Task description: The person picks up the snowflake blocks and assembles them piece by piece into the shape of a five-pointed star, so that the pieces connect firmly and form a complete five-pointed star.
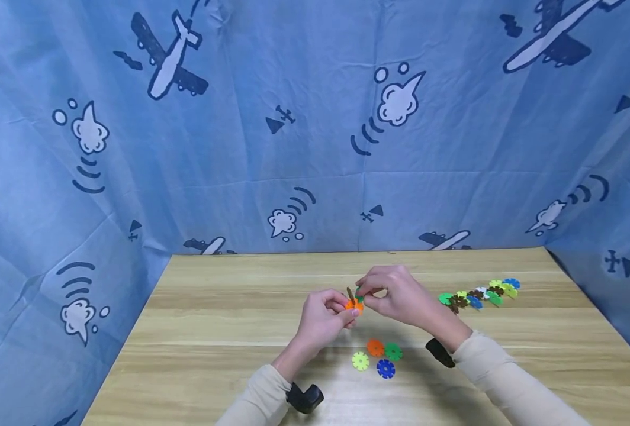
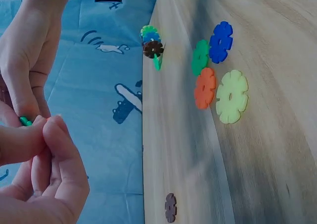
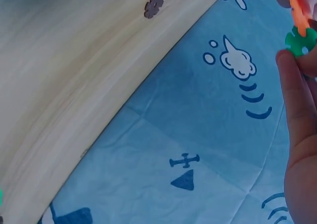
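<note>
Over the middle of the table, my left hand [image 1: 322,316] pinches an orange notched snowflake disc [image 1: 351,305] between thumb and fingers. My right hand [image 1: 397,296] holds a green snowflake disc [image 3: 299,41] by its edge. The green disc meets the orange one edge to edge, set crosswise, in the right wrist view. A brown piece [image 1: 349,293] stands up beside the orange disc in the head view. Fingers cover much of these pieces; in the left wrist view just a bit of green shows between the fingertips.
Nearer the body lie loose discs: orange [image 1: 376,348], green [image 1: 393,351], yellow-green [image 1: 360,361] and blue [image 1: 386,368]. A chain of joined discs [image 1: 475,302] lies at the right. One brown disc [image 2: 171,207] rests on the wooden table [image 1: 214,331]. Blue printed cloth [image 1: 315,118] surrounds it.
</note>
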`<state>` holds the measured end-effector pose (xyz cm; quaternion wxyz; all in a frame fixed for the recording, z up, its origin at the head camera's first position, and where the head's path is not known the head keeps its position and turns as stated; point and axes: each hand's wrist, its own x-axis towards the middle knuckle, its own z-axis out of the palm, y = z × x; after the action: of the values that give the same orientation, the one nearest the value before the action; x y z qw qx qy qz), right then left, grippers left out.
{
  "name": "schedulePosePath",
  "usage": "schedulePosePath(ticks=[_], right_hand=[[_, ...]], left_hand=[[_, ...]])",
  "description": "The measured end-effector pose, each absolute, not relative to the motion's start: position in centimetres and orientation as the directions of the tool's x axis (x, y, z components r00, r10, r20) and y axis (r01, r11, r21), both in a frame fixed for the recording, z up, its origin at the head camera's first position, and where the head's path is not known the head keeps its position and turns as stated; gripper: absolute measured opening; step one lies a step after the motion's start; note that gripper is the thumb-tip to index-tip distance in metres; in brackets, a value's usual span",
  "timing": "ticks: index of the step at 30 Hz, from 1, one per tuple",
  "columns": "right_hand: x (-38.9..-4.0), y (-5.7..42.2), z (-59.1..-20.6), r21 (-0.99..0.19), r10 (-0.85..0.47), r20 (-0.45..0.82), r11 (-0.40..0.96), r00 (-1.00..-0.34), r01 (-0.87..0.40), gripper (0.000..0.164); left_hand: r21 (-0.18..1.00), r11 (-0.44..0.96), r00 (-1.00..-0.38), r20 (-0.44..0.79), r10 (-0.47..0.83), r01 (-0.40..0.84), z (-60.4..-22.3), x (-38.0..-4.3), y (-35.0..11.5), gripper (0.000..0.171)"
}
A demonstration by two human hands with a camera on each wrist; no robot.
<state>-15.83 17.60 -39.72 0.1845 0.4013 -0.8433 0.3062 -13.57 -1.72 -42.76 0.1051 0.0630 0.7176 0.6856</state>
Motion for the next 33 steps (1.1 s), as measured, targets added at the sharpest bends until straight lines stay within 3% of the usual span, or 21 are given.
schedulePosePath(ticks=[9,25,33], right_hand=[[-15.2,17.0,-40.4,-0.335,-0.5,0.603,0.548,-0.622,-0.766,0.017],[-14.4,16.8,-41.9,-0.427,-0.412,0.625,0.531,-0.663,-0.732,0.02],[-14.3,17.0,-40.8,-0.51,-0.45,0.502,0.536,-0.739,-0.673,0.028]], left_hand=[[0.994,0.051,-0.979,-0.102,0.177,-0.094,-42.6,-13.5,-1.4,0.012],[0.993,0.087,-0.976,-0.09,0.2,-0.074,-42.6,-13.2,-1.6,0.012],[0.99,0.14,-0.975,-0.059,0.216,-0.029,-42.0,-14.1,-2.2,0.011]])
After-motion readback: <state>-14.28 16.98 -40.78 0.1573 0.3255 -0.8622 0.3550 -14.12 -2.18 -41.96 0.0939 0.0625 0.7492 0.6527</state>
